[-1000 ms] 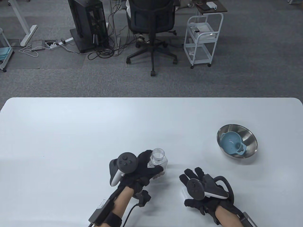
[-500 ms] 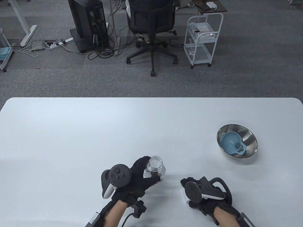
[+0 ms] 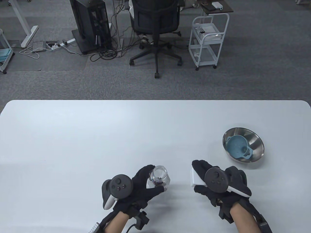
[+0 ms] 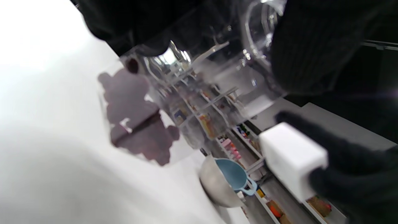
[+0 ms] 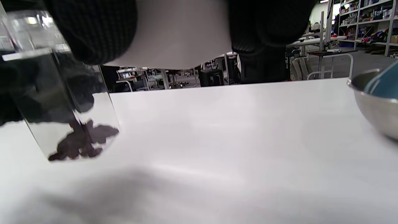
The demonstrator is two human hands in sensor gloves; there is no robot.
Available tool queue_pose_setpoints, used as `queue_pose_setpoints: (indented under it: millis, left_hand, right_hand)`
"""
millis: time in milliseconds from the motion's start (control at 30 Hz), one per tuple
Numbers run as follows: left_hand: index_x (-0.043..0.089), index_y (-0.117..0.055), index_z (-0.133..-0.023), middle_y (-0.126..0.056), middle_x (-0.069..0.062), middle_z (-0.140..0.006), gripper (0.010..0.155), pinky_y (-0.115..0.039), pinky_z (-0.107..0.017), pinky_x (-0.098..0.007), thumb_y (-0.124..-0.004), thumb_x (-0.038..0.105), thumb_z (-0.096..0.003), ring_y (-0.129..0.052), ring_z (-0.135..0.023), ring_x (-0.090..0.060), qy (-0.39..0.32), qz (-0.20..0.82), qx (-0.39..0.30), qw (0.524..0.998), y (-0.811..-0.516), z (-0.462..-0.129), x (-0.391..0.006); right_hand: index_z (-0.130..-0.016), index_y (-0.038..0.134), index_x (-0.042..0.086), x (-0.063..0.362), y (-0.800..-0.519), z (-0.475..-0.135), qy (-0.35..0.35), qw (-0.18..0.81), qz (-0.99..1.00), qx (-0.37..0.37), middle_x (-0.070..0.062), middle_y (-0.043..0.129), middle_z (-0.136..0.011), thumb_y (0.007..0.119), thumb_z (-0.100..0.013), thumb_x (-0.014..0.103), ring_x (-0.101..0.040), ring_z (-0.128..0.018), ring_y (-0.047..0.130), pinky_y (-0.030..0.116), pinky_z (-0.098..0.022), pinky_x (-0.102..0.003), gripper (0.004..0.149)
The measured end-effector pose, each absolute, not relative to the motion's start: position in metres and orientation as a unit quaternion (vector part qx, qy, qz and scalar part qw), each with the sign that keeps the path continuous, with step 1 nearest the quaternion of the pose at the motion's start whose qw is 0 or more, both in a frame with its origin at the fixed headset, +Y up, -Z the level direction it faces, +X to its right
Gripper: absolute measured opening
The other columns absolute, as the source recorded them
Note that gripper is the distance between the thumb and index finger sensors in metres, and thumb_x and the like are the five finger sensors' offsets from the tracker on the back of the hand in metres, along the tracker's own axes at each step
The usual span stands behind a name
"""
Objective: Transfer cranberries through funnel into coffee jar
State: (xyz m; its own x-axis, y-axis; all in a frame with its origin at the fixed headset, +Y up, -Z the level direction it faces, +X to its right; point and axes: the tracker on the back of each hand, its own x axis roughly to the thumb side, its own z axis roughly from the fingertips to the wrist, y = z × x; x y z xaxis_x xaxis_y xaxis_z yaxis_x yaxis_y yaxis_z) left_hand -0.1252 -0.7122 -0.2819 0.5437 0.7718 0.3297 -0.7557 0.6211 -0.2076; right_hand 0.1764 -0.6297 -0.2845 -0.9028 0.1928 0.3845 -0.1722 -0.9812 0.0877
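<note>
Clear faceted plastic jar (image 3: 159,178) with dark cranberries (image 5: 81,143) gripped in my left hand (image 3: 136,188), I keep it upright while my right hand (image 3: 220,185), clutching the white square lid (image 3: 195,178), caps its mouth squarely.

The table view is looking steeply down from above at the counter (image 3: 97,136) and office floor beyond, while both wrist views are sitting low and close, sharing the jar (image 4: 186,102) and steel bowl (image 5: 376,109).

White table (image 3: 97,136) carrying a steel bowl (image 3: 255,142) at right, the bowl sitting directly on its surface, a blue funnel (image 3: 238,146) lying inside the bowl
</note>
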Motion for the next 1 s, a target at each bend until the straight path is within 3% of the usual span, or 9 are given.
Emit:
queue_pose_setpoints:
  millis: [200,367,733,1000]
  left_hand:
    - [0.015,-0.05,-0.111,-0.059,-0.015,-0.114,0.089,-0.068,-0.07,-0.056,-0.089,0.059,-0.0437,-0.076,-0.101,-0.042,-0.203,0.428,-0.03,0.88,-0.716,-0.282,-0.121]
    - [0.015,-0.049,-0.111,-0.058,-0.015,-0.115,0.089,-0.068,-0.071,-0.056,-0.089,0.059,-0.0436,-0.075,-0.102,-0.042,-0.206,0.426,-0.034,0.88,-0.717,-0.281,-0.12]
    - [0.015,-0.049,-0.111,-0.058,-0.015,-0.115,0.089,-0.067,-0.071,-0.057,-0.089,0.059,-0.0438,-0.075,-0.102,-0.042,-0.21,0.423,-0.038,0.881,-0.717,-0.28,-0.119]
    - [0.015,-0.049,-0.111,-0.058,-0.015,-0.115,0.089,-0.067,-0.071,-0.057,-0.089,0.059,-0.0435,-0.075,-0.102,-0.042,-0.213,0.422,-0.038,0.881,-0.718,-0.28,-0.118]
  right_hand:
    - [-0.107,0.045,0.013,0.162,-0.589,-0.283,-0.006,0.136,0.966,0.218,-0.02,0.056,-0.114,0.084,-0.041,0.047,-0.046,-0.088,0.076,0.071,-0.059,-0.051,0.084]
    - [-0.108,0.043,0.013,0.136,-0.576,-0.282,-0.003,0.136,0.959,0.249,-0.019,0.054,-0.114,0.084,-0.042,0.048,-0.045,-0.089,0.075,0.07,-0.059,-0.051,0.084]
    - [-0.108,0.043,0.014,0.079,-0.588,-0.287,0.036,0.119,0.945,0.302,-0.019,0.053,-0.115,0.084,-0.042,0.047,-0.046,-0.09,0.074,0.07,-0.06,-0.051,0.084]
    - [-0.108,0.043,0.014,0.064,-0.6,-0.288,0.056,0.087,0.945,0.311,-0.019,0.053,-0.115,0.084,-0.042,0.047,-0.046,-0.09,0.074,0.07,-0.06,-0.051,0.084]
